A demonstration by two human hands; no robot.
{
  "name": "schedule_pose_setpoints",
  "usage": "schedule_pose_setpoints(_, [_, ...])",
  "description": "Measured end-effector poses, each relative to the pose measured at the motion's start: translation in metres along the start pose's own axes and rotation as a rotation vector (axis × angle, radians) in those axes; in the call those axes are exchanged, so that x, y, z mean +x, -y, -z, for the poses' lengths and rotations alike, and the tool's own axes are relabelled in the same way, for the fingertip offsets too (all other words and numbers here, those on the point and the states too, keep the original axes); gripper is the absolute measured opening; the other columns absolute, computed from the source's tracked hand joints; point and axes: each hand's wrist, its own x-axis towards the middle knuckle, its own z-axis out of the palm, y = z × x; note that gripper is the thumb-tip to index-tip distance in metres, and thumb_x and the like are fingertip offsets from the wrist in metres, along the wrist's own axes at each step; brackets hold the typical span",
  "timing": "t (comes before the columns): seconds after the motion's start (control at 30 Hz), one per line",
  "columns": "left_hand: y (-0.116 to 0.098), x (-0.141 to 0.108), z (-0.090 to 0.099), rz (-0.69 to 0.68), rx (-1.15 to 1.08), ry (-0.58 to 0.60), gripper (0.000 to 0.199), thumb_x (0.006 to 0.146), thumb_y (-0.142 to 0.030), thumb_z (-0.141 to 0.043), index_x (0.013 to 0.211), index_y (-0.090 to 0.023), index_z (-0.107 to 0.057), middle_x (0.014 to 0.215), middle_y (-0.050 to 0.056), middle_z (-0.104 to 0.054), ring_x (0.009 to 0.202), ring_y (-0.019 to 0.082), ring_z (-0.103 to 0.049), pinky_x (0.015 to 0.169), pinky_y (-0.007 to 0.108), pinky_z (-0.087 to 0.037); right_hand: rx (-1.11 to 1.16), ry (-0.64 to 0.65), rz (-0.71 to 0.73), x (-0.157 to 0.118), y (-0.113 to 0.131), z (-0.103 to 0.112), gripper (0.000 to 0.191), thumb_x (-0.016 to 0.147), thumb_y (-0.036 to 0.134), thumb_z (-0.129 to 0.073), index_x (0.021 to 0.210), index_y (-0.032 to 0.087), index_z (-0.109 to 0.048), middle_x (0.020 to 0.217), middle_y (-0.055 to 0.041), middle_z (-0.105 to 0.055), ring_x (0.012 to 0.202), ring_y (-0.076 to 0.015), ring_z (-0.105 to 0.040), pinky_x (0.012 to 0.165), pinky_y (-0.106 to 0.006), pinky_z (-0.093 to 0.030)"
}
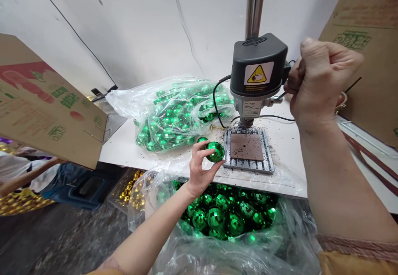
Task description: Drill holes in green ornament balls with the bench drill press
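The table (120, 150) is fronted by an open plastic bag (199, 256) of green balls (215, 217). Beside the drill press (259, 65), the right hand (320, 78) is closed (whether empty, cannot be told); by the left hand (199, 175), a single ball (220, 151) is gripped near the baseplate (268, 155).

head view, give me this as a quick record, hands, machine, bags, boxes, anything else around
left hand: left hand pinches a green ball
right hand: right hand in a fist beside the machine; grip on any handle hidden
machine: upright on a post, warning label on front
base: slotted plate with brown board, dark specks on it
front bag: front bag open, green balls inside
rear bag: rear bag on table, also green balls
boxes: left box, right box
other person: arm at far left
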Motion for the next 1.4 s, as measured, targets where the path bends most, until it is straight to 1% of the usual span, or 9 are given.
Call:
schedule_pose_setpoints(0.1, [-0.001, -0.002, 0.005, -0.024, 0.072, -0.015, 0.037, 0.083, -0.030, -0.077, 0.111, -0.022, -0.053, 0.118, 0.010, -0.058, 0.114, 0.024, -0.061, 0.092, 0.042, -0.054, -0.006, 0.002, 0.014, -0.002, 0.003, 0.000, 0.042, 0.081, 0.022, -0.061, 0.044, 0.020, -0.041, 0.038, 0.0073, -0.032, 0.030, -0.0044, -0.025, 0.032, -0.023, -0.014])
schedule_pose_setpoints(0.27, [-0.003, -0.002, 0.015, -0.047, 0.148, -0.044, 0.041, 0.080, -0.029, -0.079, 0.111, -0.022, -0.053, 0.114, 0.009, -0.058, 0.110, 0.023, -0.060, 0.091, 0.041, -0.053, 0.000, -0.012, 0.015, -0.001, 0.001, 0.000, 0.041, 0.078, 0.022, -0.061, 0.043, 0.023, -0.040, 0.037, 0.0064, -0.031, 0.030, -0.0076, -0.024, 0.030, -0.027, -0.013])
schedule_pose_setpoints(0.57, [-0.005, -0.007, 0.028, -0.023, 0.159, -0.036, 0.040, 0.081, -0.028, -0.079, 0.112, -0.023, -0.055, 0.115, 0.009, -0.056, 0.109, 0.022, -0.060, 0.090, 0.039, -0.054, 0.004, -0.004, 0.040, -0.004, 0.003, -0.002, 0.039, 0.077, 0.021, -0.060, 0.043, 0.022, -0.040, 0.038, 0.0070, -0.030, 0.030, -0.0067, -0.025, 0.030, -0.026, -0.013])
schedule_pose_setpoints(0.73, [-0.007, -0.012, 0.031, -0.001, 0.174, -0.016, 0.035, 0.084, -0.029, -0.076, 0.112, -0.024, -0.056, 0.116, 0.008, -0.055, 0.108, 0.021, -0.060, 0.088, 0.039, -0.056, 0.007, -0.005, 0.053, -0.004, 0.004, -0.002, 0.039, 0.077, 0.021, -0.058, 0.043, 0.022, -0.039, 0.038, 0.0069, -0.029, 0.030, -0.0073, -0.026, 0.031, -0.027, -0.013])
schedule_pose_setpoints(0.9, [-0.007, -0.023, 0.036, 0.017, 0.119, 0.048, 0.029, 0.085, -0.025, -0.074, 0.109, -0.024, -0.057, 0.120, 0.009, -0.055, 0.110, 0.020, -0.062, 0.090, 0.038, -0.057, 0.007, 0.015, 0.036, -0.004, 0.004, -0.002, 0.039, 0.079, 0.021, -0.059, 0.044, 0.021, -0.040, 0.039, 0.0070, -0.030, 0.031, -0.0062, -0.027, 0.031, -0.025, -0.014])
schedule_pose_setpoints(1.07, [-0.005, -0.041, 0.042, 0.055, 0.092, 0.064, 0.037, 0.082, -0.025, -0.078, 0.108, -0.023, -0.052, 0.120, 0.010, -0.060, 0.114, 0.022, -0.063, 0.088, 0.038, -0.057, 0.009, 0.017, 0.081, -0.004, 0.004, -0.002, 0.040, 0.082, 0.021, -0.058, 0.046, 0.020, -0.040, 0.040, 0.0070, -0.030, 0.032, -0.0064, -0.030, 0.032, -0.025, -0.016])
schedule_pose_setpoints(1.23, [-0.005, -0.058, 0.044, 0.125, 0.091, 0.082, 0.039, 0.080, -0.027, -0.080, 0.100, -0.022, -0.047, 0.121, 0.011, -0.062, 0.109, 0.021, -0.067, 0.084, 0.036, -0.058, -0.001, 0.014, 0.108, -0.006, 0.002, -0.002, 0.041, 0.083, 0.021, -0.057, 0.048, 0.021, -0.037, 0.042, 0.0064, -0.028, 0.034, -0.0070, -0.032, 0.034, -0.026, -0.016])
schedule_pose_setpoints(1.33, [-0.006, -0.065, 0.044, 0.102, 0.118, 0.075, 0.039, 0.079, -0.027, -0.080, 0.095, -0.022, -0.045, 0.120, 0.011, -0.063, 0.108, 0.021, -0.068, 0.083, 0.035, -0.059, -0.003, 0.024, 0.108, -0.006, 0.002, -0.003, 0.042, 0.084, 0.021, -0.056, 0.049, 0.023, -0.033, 0.043, 0.0065, -0.025, 0.036, -0.0073, -0.032, 0.036, -0.026, -0.017])
schedule_pose_setpoints(1.4, [-0.007, -0.067, 0.044, 0.067, 0.147, 0.073, 0.039, 0.079, -0.027, -0.081, 0.092, -0.021, -0.044, 0.118, 0.011, -0.064, 0.108, 0.021, -0.068, 0.082, 0.033, -0.059, 0.017, 0.034, 0.084, -0.005, 0.003, -0.003, 0.042, 0.083, 0.021, -0.054, 0.049, 0.025, -0.031, 0.042, 0.0070, -0.023, 0.035, -0.0071, -0.027, 0.036, -0.028, -0.015])
